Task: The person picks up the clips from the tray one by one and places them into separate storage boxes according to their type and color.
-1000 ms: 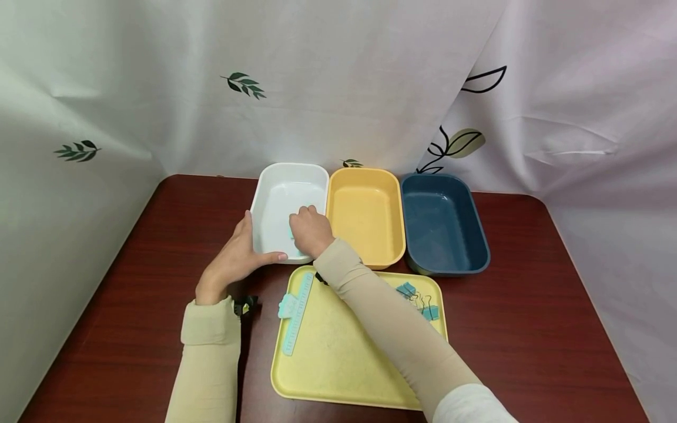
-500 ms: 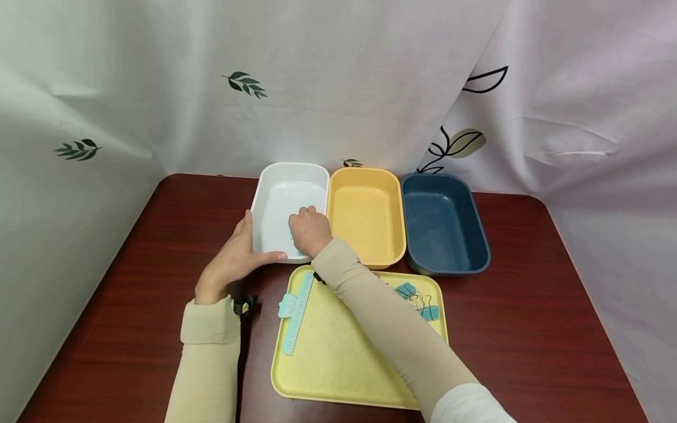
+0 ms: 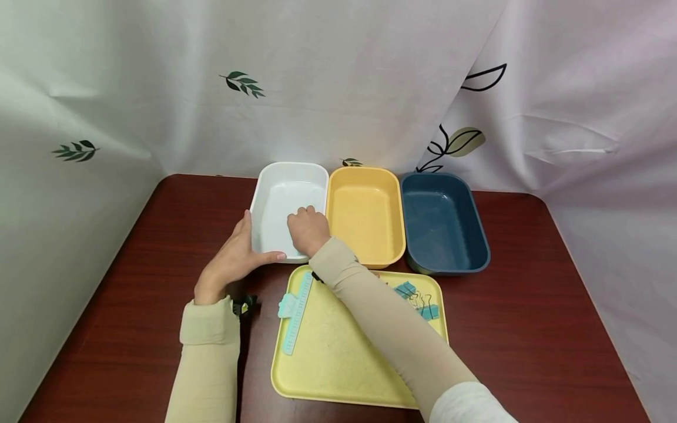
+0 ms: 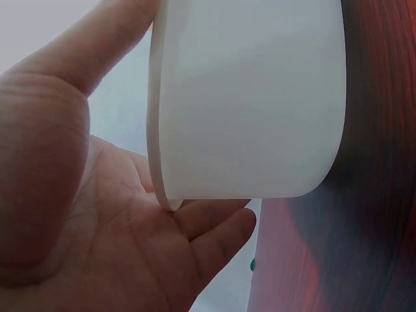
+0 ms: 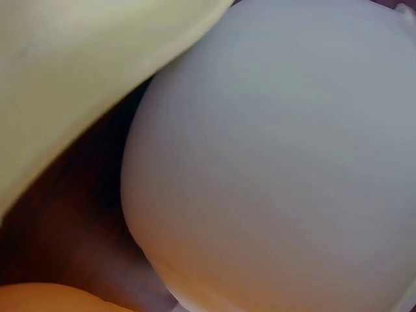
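In the head view my left hand [image 3: 233,258] holds the near left corner of the white bin [image 3: 280,170], thumb over the front rim and fingers along the left side. The left wrist view shows the same hand around the bin's wall [image 4: 253,104]. My right hand [image 3: 308,230] is inside that bin, low near its front right, fingers curled downward. Only a faint bit of light teal shows below it; the hand hides the rest. The right wrist view is mostly filled by the bin's pale outer wall [image 5: 273,156]. A light teal ruler-edged clip [image 3: 298,314] lies on the yellow tray [image 3: 328,382].
A yellow bin [image 3: 365,229] and a dark blue bin [image 3: 444,229] stand right of the white one. Several teal binder clips [image 3: 428,311] lie at the tray's right side. My right forearm [image 3: 391,329] crosses over the tray. A patterned curtain [image 3: 338,82] closes the back.
My right hand has sunk slightly in the white bin, and the light teal piece seen at its fingers earlier is now nearly hidden. The left hand has stayed in place.
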The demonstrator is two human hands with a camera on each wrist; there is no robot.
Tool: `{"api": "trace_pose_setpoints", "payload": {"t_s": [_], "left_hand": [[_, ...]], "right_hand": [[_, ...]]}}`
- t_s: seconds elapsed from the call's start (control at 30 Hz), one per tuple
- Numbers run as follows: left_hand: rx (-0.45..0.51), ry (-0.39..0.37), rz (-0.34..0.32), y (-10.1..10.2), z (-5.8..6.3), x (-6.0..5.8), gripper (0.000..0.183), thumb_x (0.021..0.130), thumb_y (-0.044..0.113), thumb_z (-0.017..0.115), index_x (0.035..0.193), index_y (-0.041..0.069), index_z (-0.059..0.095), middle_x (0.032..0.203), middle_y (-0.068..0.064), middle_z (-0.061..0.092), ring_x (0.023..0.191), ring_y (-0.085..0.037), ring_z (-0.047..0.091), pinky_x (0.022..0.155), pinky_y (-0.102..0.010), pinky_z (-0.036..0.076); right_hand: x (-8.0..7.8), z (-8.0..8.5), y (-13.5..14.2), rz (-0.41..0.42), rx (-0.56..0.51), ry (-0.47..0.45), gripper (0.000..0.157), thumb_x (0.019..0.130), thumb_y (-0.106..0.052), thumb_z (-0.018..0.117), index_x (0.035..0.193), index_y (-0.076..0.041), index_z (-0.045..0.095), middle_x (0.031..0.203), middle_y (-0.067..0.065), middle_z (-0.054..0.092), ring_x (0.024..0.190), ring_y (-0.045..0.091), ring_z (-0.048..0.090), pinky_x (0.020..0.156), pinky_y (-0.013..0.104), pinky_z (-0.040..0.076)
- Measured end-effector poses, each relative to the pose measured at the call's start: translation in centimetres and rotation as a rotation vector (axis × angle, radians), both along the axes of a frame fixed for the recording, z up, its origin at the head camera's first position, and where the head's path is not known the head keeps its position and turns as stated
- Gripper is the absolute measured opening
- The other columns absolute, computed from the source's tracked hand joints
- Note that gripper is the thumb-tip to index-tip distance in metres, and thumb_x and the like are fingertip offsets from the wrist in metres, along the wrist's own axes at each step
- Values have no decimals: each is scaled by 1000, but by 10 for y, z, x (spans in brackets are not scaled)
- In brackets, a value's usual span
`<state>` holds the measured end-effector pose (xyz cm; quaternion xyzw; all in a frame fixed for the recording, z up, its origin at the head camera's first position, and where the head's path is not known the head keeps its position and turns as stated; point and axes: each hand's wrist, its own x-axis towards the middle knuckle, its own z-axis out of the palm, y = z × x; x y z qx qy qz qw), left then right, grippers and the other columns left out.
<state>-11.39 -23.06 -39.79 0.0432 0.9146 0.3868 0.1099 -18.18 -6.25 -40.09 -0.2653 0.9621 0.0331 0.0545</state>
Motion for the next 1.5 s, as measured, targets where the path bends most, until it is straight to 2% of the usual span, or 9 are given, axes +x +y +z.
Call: {"api": "trace_pose_setpoints", "payload": {"t_s": [0.37,0.6,1.03,1.5], "left_hand": [[-12,-1,-6,0,3,0,131,84,52,78,156,1,-19,165,-23,-3,145,-42,22,113,-60,29],[-15,-6,-9,1,4,-1,131,84,52,78,156,0,-19,165,-24,-4,146,-43,20,114,-60,28],[-11,4,-15,0,3,-1,131,84,51,78,156,0,-18,165,-25,-5,147,-42,18,114,-61,28],[-5,5,-19,0,2,0,130,84,51,79,157,2,-17,165,-25,-6,148,-42,16,113,-61,29]], "right_hand": [[2,9,5,-4,-148,-46,28,100,-13,57,125,-11,69,112,9,66,106,25,60,84,36,56],[8,18,8,-3,-187,1,31,100,-14,59,130,-13,68,114,8,67,104,24,60,80,33,57],[27,36,14,5,-269,-3,39,98,-18,66,136,-11,64,129,9,64,114,24,58,80,32,58],[50,51,24,49,-323,49,40,97,-19,69,135,-9,64,128,10,64,114,26,59,82,31,57]]}}
